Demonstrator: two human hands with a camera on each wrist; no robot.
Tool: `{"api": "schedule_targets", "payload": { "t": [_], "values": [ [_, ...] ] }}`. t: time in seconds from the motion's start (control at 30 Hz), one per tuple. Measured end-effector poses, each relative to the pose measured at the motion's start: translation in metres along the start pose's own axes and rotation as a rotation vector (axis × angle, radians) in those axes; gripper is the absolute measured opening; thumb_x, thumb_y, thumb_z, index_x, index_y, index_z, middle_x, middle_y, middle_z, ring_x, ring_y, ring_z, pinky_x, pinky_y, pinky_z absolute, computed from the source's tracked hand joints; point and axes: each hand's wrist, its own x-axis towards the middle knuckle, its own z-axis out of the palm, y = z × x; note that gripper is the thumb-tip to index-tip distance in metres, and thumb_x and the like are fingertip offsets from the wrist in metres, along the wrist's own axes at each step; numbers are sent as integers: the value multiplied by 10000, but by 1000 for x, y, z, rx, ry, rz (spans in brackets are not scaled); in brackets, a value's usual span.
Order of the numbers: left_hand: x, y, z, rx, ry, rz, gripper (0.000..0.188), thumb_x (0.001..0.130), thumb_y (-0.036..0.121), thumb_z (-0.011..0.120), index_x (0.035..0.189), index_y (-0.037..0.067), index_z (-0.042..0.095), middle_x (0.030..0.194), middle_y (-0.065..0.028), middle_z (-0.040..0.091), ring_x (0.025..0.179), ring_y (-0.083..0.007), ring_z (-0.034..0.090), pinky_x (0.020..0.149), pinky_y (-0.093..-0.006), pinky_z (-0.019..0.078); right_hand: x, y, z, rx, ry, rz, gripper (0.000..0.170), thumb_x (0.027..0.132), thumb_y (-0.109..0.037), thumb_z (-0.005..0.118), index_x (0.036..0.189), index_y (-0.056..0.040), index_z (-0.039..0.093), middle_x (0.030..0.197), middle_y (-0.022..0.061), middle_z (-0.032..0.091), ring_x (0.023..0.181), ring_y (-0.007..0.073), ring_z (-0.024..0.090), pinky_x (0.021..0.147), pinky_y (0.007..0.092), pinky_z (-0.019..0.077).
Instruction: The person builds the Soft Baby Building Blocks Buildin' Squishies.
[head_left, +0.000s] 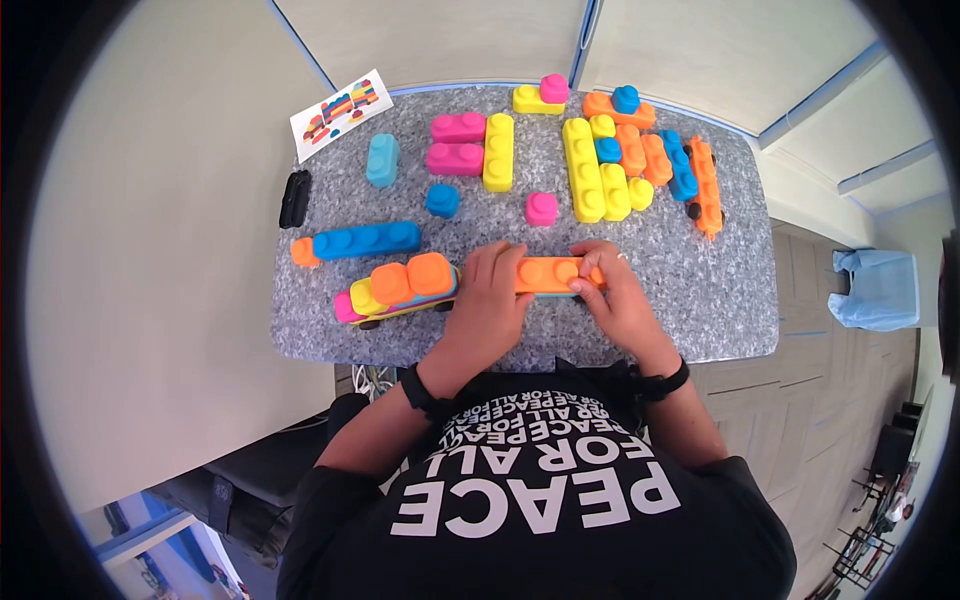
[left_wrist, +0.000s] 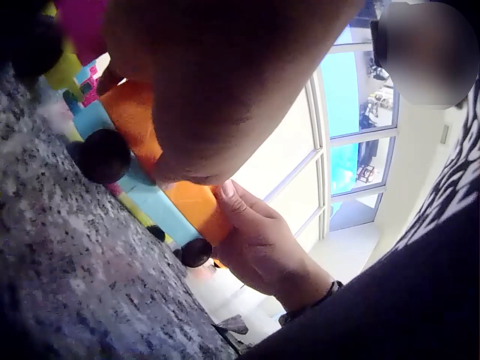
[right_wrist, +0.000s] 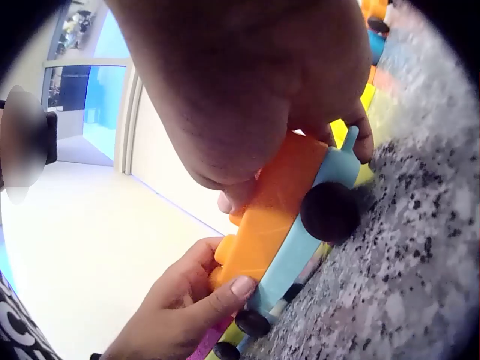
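Under 2 hands (head_left: pixel 484 308) (head_left: pixel 622 305), an orange block (head_left: pixel 549 275), partly hidden

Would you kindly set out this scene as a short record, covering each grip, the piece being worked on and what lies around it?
Left grip: holds the left end of the orange long block
Right grip: holds the same block's right end
Under that block: light blue wheeled base
Left of the work: multicoloured wheeled model
Beyond the work: lone pink block
Far left corner: picture card
Far right: orange wheeled base
Surface: speckled grey table
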Motion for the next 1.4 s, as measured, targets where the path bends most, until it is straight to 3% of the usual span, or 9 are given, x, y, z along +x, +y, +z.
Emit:
{"api": "schedule_targets", "payload": {
  "t": [0.23, 0.43, 0.73, 0.83, 0.93, 1.03, 1.1, 1.27, 1.4],
  "values": [
    [-11, -22, 4, -231, 118, 42, 693, 965, 29, 871, 1583, 22, 559, 1531, -241, 621, 1447, -442, 607, 1249, -506, 473, 25, -1, -31, -42, 85, 83, 232, 1057, -80, 801, 1258, -27, 697, 1268, 176, 751, 1155, 374, 740, 1004, 464, 580],
    [-12, -28, 5, -277, 91, 3, 782, 971, 23, 874, 1656, 17, 495, 1489, -209, 647, 1406, -385, 639, 1225, -493, 498, 107, 30, -81, -462, 233, -49, 368, 1006, -56, 813, 1369, -46, 756, 1260, 199, 791, 1116, 404, 755, 969, 480, 609],
    [-14, -24, 11, -343, 136, -31, 940, 977, 6, 868, 1758, 9, 344, 1488, -193, 647, 1385, -341, 649, 1231, -479, 505, 175, 83, -75, -773, 7, 12, 321, 935, -28, 854, 1252, -80, 841, 1231, 197, 814, 1206, 439, 747, 1027, 528, 614],
    [-14, -24, 10, -337, 139, -20, 963, 977, -2, 862, 1770, 5, 315, 1496, -191, 641, 1387, -334, 649, 1230, -475, 507, 173, 70, -82, -698, 79, -29, 313, 944, -23, 844, 1249, -96, 848, 1235, 197, 809, 1223, 435, 746, 1024, 526, 619],
    [-14, -25, 10, -358, 128, -35, 989, 978, -9, 856, 1784, 2, 283, 1511, -193, 633, 1392, -326, 648, 1232, -470, 504, 157, 24, -84, -487, 305, -175, 301, 952, -30, 849, 1246, -95, 852, 1227, 166, 810, 1170, 384, 770, 987, 472, 632],
    [-13, -25, 12, -418, 110, -58, 1038, 977, -12, 855, 1807, 4, 231, 1560, -210, 608, 1430, -334, 629, 1255, -473, 485, 118, -40, -53, -79, 229, -209, 310, 952, -33, 862, 1257, -82, 837, 1227, 132, 803, 1116, 325, 780, 954, 405, 628],
    [-13, -23, 14, -471, 122, -59, 1069, 974, -16, 854, 1819, 5, 199, 1623, -230, 566, 1491, -353, 595, 1285, -482, 462, 88, -62, -27, 35, 101, -247, 337, 942, -28, 883, 1270, -70, 814, 1238, 114, 793, 1099, 281, 778, 926, 366, 619],
    [-11, -17, 14, -431, 135, -63, 1138, 961, -53, 839, 1836, 20, 116, 1811, -271, 368, 1684, -409, 415, 1366, -524, 377, 63, -42, 32, 71, -26, -378, 373, 923, -27, 907, 1276, -63, 793, 1280, 124, 773, 1124, 326, 780, 954, 411, 638],
    [-11, -18, 11, -470, 122, -57, 1154, 956, -70, 823, 1837, 28, 85, 1855, -273, 320, 1724, -423, 365, 1385, -535, 355, 58, -33, 39, 114, -26, -299, 326, 925, -12, 910, 1234, -52, 813, 1281, 134, 774, 1152, 321, 789, 977, 400, 643]
  ]
}}
